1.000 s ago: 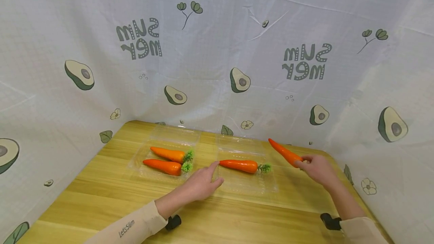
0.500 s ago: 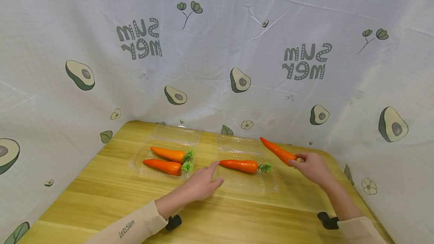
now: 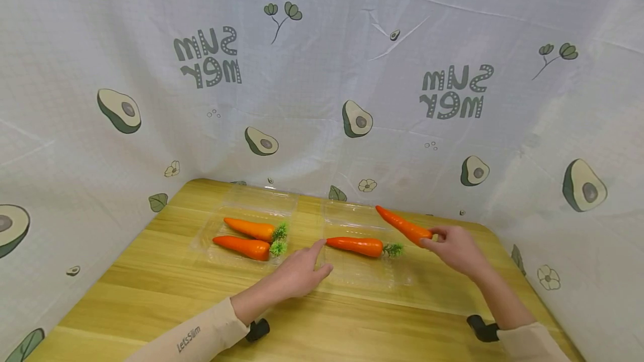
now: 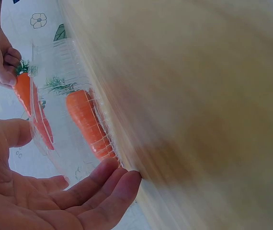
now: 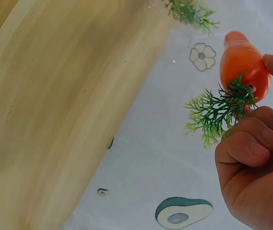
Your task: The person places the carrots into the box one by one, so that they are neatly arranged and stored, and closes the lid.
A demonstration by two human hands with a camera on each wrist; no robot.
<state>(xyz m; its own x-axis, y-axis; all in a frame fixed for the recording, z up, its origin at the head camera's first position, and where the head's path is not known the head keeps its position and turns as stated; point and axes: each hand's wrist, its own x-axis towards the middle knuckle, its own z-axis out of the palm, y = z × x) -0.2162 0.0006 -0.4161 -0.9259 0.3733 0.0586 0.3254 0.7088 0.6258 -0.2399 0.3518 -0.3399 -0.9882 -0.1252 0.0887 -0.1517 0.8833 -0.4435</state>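
Pale cloth (image 3: 302, 71) printed with avocados and mirrored lettering is hanging behind the far edge and both sides of a wooden table (image 3: 171, 272). Right hand (image 3: 455, 247) is pinching the held carrot (image 3: 402, 225) at its thick, leafy end, thumb and fingers closing around it; green fronds (image 5: 218, 110) are showing between thumb and curled fingers in the right wrist view. Most of the orange body is projecting beyond the grip, slanting toward the table's far edge, clear of the tabletop, its tip appearing over the far right corner of the right tray (image 3: 362, 275). Inside that clear tray, a second carrot (image 3: 357, 246) is lying crosswise, tip toward the left edge, leaves toward the right. Left hand (image 3: 299, 272) is grasping nothing, index finger reaching to the tray's left edge, just beside this carrot's tip; contact cannot be told. Nearer the table's left edge, the left tray (image 3: 201, 239) is carrying an upper carrot (image 3: 251, 229) and a lower carrot (image 3: 244, 247), lying side by side.
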